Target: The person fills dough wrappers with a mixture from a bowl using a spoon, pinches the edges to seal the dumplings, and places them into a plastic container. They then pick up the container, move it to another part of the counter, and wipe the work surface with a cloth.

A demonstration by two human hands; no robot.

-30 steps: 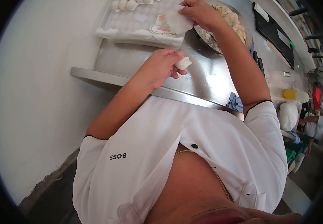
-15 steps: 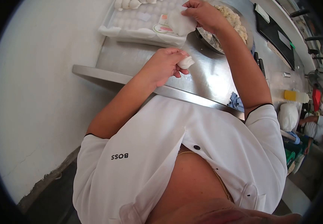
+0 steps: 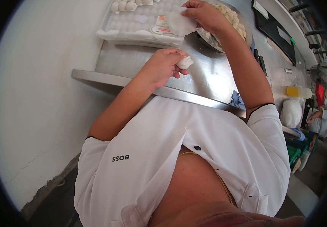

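My left hand (image 3: pixel 167 63) is closed around a white folded dumpling (image 3: pixel 185 62), held above the steel worktop near its front edge. Between the fingertips of my right hand (image 3: pixel 201 13) hangs a thin, round dumpling wrapper (image 3: pixel 182 23). It overlaps the right end of a white tray (image 3: pixel 140 38). Several finished dumplings (image 3: pixel 127 5) rest on the tray's far left. Behind my right forearm stands a metal bowl (image 3: pixel 213 44) of pale, chunky filling (image 3: pixel 231 17), partly covered by the arm.
A white wall borders the steel worktop (image 3: pixel 122 56) on the left. Knives (image 3: pixel 261 62), a black board (image 3: pixel 273 32), a crumpled blue cloth (image 3: pixel 237 99) and a yellow bottle (image 3: pixel 297 91) lie to the right. Another person (image 3: pixel 321 123) is in the right background.
The view has shifted slightly, so the tray and bowl appear a little further left. Both hands keep their holds on the dumpling and the wrapper.
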